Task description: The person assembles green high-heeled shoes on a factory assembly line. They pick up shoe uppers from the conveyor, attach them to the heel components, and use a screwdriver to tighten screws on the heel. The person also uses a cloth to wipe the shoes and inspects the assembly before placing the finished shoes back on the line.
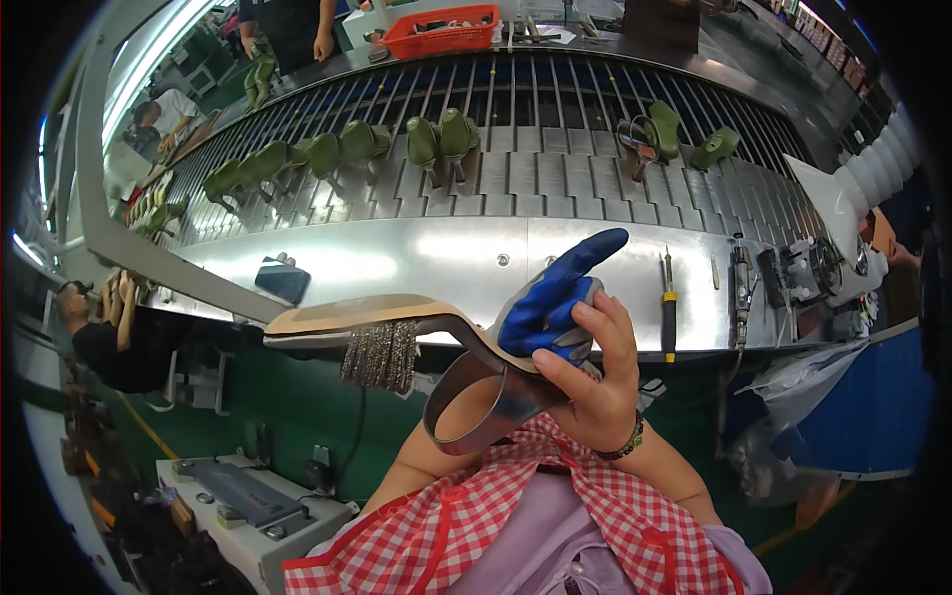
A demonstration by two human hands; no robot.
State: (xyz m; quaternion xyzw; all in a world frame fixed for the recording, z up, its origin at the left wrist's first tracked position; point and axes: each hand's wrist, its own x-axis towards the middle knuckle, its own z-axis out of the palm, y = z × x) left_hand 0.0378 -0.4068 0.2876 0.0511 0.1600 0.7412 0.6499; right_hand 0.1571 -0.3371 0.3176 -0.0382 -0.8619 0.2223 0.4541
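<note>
Downward fisheye view from head height

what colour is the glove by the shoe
The glove is blue with grey areas; it shows best in the head view, the only one.

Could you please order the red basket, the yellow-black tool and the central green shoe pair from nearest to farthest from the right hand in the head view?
From the right hand:
1. Yellow-black tool: right, near worktop.
2. Green shoe pair: ahead-left, on the slats.
3. Red basket: ahead-left, far side.
</note>
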